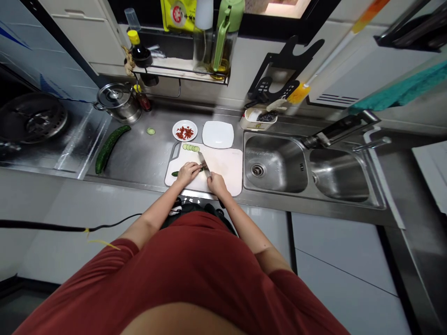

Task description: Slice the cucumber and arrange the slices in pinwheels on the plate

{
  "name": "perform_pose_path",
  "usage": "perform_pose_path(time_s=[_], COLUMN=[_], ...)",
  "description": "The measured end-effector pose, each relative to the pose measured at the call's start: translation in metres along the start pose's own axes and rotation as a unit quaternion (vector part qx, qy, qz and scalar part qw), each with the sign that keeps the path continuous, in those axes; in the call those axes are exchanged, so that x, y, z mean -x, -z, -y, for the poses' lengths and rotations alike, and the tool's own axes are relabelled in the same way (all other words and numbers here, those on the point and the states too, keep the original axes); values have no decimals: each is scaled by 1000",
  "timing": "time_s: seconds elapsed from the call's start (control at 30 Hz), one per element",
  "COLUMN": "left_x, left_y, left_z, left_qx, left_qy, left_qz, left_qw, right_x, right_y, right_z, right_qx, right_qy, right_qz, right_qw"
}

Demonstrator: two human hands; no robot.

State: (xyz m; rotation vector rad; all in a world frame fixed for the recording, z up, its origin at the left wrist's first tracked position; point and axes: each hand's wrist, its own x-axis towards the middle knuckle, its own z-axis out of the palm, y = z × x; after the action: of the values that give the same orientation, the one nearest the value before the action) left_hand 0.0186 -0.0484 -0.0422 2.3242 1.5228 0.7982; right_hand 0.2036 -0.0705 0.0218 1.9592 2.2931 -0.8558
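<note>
On the white cutting board (228, 170) lies a cucumber piece (175, 174), mostly covered by my left hand (188, 173), whose fingers press down on it near its right end. My right hand (217, 184) grips a kitchen knife (203, 161) by the handle, the blade pointing away from me right beside my left fingertips. At the blade's edge a bit of the cucumber's cut end shows. Several round cucumber slices (191, 148) lie in an overlapping row at the board's far left. A whole cucumber (110, 150) rests on the steel counter further left, with a lone slice (151, 131) near it.
Behind the board stand a small plate (176, 133) of chopped red pieces and a square white plate (218, 134). A double sink (275, 163) is at the right. A lidded steel pot (120, 104) and a wok (31, 118) are at the left. Bottles fill a wall shelf (181, 74).
</note>
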Motion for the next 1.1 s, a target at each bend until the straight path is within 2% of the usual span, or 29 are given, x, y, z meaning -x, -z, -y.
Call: perform_pose_path(time_s=[0.2,0.53,0.9,1.1], left_x=[0,1,2,3], left_y=[-1,0,-3,-5], left_z=[1,-1,3,5], left_qx=[0,3,9,12], left_qy=[15,6,15,23], left_qz=[8,4,11,15], left_qw=[1000,1000,1000,1000], right_x=[3,7,33,30], right_y=[2,4,8,9], right_z=[3,6,-9,-7], right_qx=[5,17,44,39], right_qy=[-7,-8,-8,-9], right_qz=[8,28,84,82], right_qw=[1000,999,995,996])
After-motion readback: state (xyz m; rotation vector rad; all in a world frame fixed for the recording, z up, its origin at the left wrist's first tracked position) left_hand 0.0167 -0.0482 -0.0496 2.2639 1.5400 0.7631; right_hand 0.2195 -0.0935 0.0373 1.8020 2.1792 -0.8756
